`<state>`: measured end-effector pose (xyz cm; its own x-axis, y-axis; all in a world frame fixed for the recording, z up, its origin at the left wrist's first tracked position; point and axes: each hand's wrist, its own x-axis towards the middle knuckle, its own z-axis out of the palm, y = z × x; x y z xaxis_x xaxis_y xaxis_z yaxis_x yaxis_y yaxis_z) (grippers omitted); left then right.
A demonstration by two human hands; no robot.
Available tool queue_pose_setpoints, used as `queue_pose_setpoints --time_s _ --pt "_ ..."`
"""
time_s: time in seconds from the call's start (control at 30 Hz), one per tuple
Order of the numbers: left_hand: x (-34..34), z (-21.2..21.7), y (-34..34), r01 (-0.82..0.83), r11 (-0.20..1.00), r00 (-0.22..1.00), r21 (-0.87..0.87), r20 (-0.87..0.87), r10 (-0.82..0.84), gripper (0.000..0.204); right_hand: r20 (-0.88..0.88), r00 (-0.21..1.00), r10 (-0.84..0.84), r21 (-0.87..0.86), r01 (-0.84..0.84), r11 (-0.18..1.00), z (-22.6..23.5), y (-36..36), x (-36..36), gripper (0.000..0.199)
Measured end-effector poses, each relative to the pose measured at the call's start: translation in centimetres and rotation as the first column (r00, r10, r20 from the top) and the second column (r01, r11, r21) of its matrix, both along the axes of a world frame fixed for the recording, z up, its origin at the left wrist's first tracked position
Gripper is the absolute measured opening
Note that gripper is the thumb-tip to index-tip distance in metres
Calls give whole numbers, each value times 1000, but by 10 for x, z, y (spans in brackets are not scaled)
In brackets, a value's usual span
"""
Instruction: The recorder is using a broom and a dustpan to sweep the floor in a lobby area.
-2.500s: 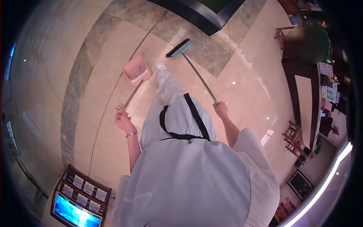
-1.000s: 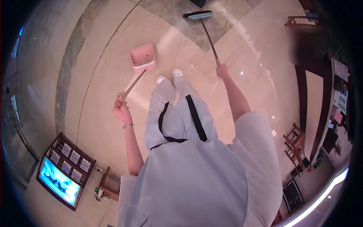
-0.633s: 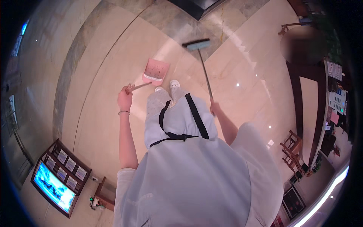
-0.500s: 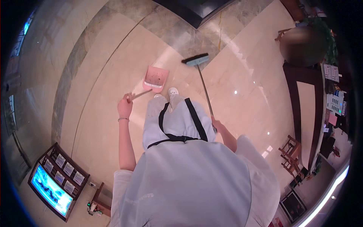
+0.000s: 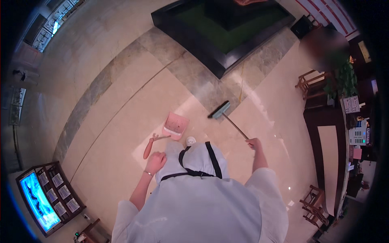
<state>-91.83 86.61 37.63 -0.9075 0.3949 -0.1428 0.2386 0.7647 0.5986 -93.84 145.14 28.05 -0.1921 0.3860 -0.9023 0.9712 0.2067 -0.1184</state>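
Observation:
My right hand [image 5: 254,143] grips the handle of a broom [image 5: 221,110], whose pale blue head with dark bristles is on the floor ahead. A pink dustpan [image 5: 176,122] with dark specks of dirt in it sits in front of my feet. Its stick slants left to a pinkish grip [image 5: 148,149], which stands free of my fingers. Close beside that grip is my left hand [image 5: 156,163], its fingers curled and no object showing in them; the fingertips are partly hidden.
A dark-edged raised platform [image 5: 227,60] with a green top is ahead. On the right are a counter [image 5: 326,141] and wooden chairs [image 5: 314,204], with a potted plant [image 5: 347,79] farther off. A lit screen stand [image 5: 44,198] is at lower left.
My left hand has let go of the dustpan's grip and drawn back toward my body. My right hand has swung outward with the broom. The view has tilted up, showing more of the platform.

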Motion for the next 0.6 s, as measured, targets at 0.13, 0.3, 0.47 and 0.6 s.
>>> queue_pose_setpoints --time_s 0.13,0.3,0.47,0.6 --pt "50 -116 -30 -528 830 810 181 401 428 17 252 896 366 34 -386 922 49 92 -62 36" --pt "74 -102 -31 -770 638 185 19 963 195 27 409 799 441 247 -562 789 65 105 -93 23" --pt "101 -37 -31 -856 472 89 213 958 -271 42 260 719 645 734 -581 352 37 35 -74 17" --pt "125 -8 -41 -676 653 116 340 925 -361 43 478 461 748 561 -815 144 57 -101 -74 26"
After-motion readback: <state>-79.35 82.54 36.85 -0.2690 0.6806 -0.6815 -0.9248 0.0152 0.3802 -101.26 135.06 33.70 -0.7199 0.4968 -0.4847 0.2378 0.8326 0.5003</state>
